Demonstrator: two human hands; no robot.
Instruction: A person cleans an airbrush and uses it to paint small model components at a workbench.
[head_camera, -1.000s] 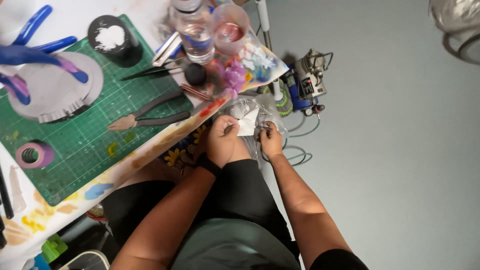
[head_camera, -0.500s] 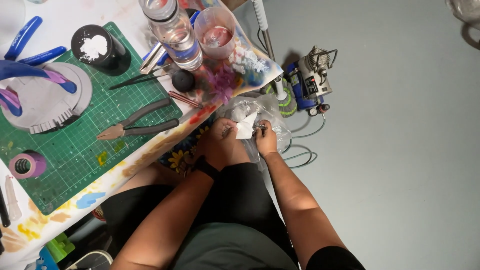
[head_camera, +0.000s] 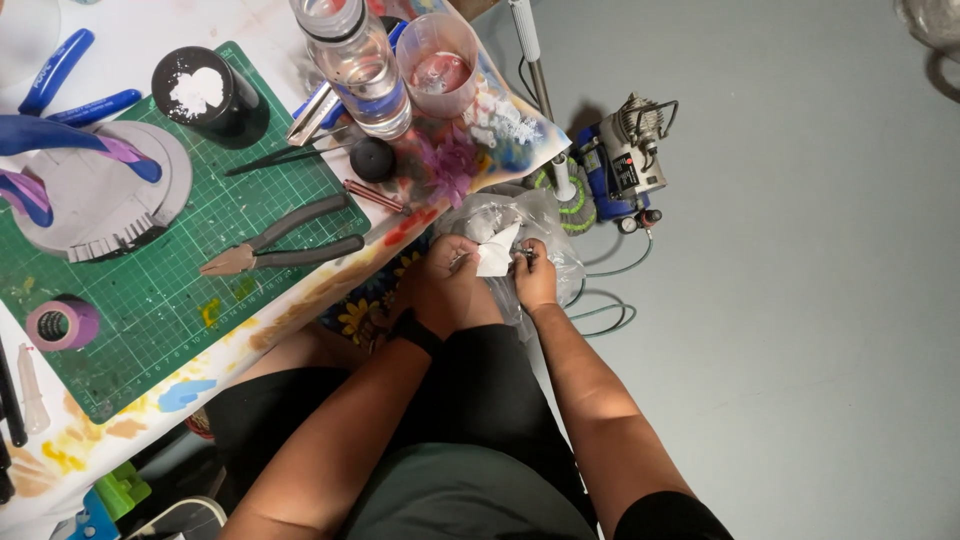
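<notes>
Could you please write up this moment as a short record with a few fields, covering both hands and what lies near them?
left hand: left hand pinches a small white piece
right hand: right hand grips a small dark item, too small to identify
under the hands: clear plastic bag, beside the table edge
on the table: green cutting mat with pliers, clear bottle, pink cup
on the floor: small compressor
</notes>
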